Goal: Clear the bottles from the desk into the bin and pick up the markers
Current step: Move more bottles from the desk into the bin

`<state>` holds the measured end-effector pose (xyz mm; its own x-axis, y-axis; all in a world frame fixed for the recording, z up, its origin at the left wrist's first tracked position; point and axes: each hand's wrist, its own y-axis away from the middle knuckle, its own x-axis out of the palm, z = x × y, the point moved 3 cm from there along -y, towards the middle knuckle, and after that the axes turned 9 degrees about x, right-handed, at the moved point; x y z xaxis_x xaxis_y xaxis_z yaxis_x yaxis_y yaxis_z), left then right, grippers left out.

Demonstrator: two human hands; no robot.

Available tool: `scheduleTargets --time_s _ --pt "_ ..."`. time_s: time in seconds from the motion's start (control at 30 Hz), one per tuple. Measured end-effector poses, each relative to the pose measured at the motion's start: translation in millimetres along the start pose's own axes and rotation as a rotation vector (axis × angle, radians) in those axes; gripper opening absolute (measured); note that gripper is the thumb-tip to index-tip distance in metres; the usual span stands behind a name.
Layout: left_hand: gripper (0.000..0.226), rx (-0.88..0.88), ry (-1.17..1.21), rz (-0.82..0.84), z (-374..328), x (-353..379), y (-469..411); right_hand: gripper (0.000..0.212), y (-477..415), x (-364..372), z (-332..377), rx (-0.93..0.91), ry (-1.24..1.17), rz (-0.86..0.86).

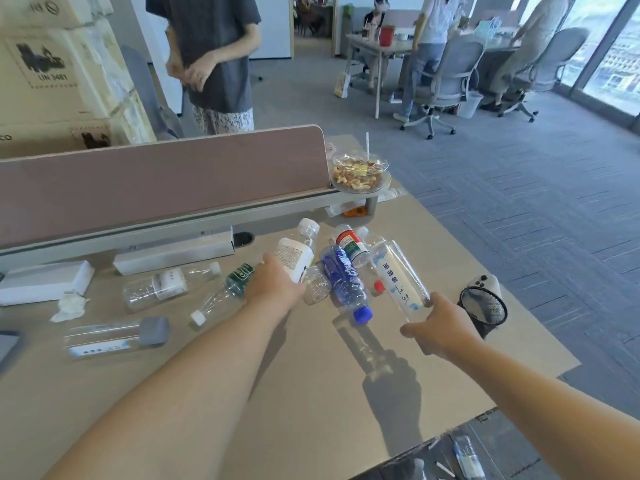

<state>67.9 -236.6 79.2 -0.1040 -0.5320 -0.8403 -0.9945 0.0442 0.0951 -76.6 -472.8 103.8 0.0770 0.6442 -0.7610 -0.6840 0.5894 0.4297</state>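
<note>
My left hand (273, 284) grips a clear bottle with a white label and white cap (298, 252), lifted above the desk (311, 393). My right hand (440, 327) holds the base of a clear bottle with a white and blue label (398, 275). Between them a blue-labelled bottle with a blue cap (344, 282) and a red-and-green-labelled bottle (349, 242) are bunched together. On the desk to the left lie a green-labelled bottle (225, 292), a clear white-labelled bottle (166, 284) and a grey-capped bottle (114, 337). No markers are visible on the desk.
A pink divider panel (166, 178) runs along the desk's back. A bowl of nuts (360, 174) sits at its right end. A black mesh holder (485, 308) stands by the right edge. White boxes (45, 282), a crumpled tissue (69, 306); a person stands behind the divider.
</note>
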Motion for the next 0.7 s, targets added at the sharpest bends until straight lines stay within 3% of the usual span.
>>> scheduleTargets --time_s 0.17,0.33,0.7 --pt "0.074 0.114 0.056 -0.038 -90.4 -26.1 9.7 0.041 9.3 -41.4 -20.1 -0.006 -0.113 -0.047" --pt "0.080 0.304 0.011 0.058 -195.3 12.8 46.6 0.039 16.7 -104.6 -84.7 0.059 -0.225 -0.091" --pt "0.068 0.708 -0.075 0.451 -378.1 207.1 233.8 0.050 88.4 -211.0 -398.9 0.581 -0.465 -0.456"
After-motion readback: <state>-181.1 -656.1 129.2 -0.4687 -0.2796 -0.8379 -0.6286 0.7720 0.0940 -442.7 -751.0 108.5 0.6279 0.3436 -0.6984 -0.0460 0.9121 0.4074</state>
